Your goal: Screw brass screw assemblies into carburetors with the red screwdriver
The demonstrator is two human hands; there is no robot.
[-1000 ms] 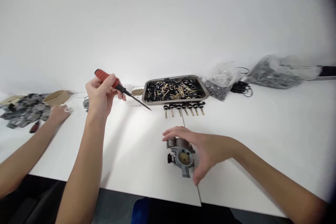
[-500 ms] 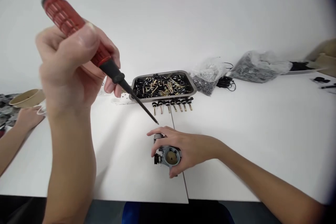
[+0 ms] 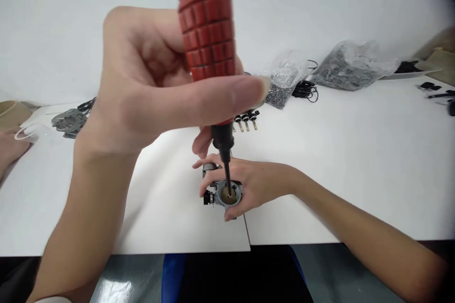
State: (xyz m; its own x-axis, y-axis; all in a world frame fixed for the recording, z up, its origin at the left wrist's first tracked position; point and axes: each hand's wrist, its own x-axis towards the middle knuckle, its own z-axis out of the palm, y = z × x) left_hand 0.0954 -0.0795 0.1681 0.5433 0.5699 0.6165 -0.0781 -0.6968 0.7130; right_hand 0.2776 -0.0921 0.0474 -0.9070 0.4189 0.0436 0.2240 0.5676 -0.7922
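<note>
My left hand [image 3: 142,90] is closed round the red grooved handle of a screwdriver [image 3: 209,33], held nearly upright. Its dark shaft points down, and the tip appears to meet the middle of the brass-coloured disc in the round bore of a carburetor [image 3: 217,198]. My right hand [image 3: 250,180] grips this grey metal carburetor against the white table, fingers over its far and left sides and thumb at the near side. A black fitting sticks out of the carburetor's left side.
Black-and-brass parts [image 3: 245,122] lie in a row behind my right hand. Farther right are plastic bags [image 3: 350,66] of small parts and black cables [image 3: 305,91]. A grey metal part [image 3: 69,122] lies left, near another person's hand [image 3: 12,147].
My left hand has swung right and turned the screwdriver from slanting to nearly upright, bringing its tip to the carburetor's bore. My right hand keeps its hold. The view has tilted slightly down.
</note>
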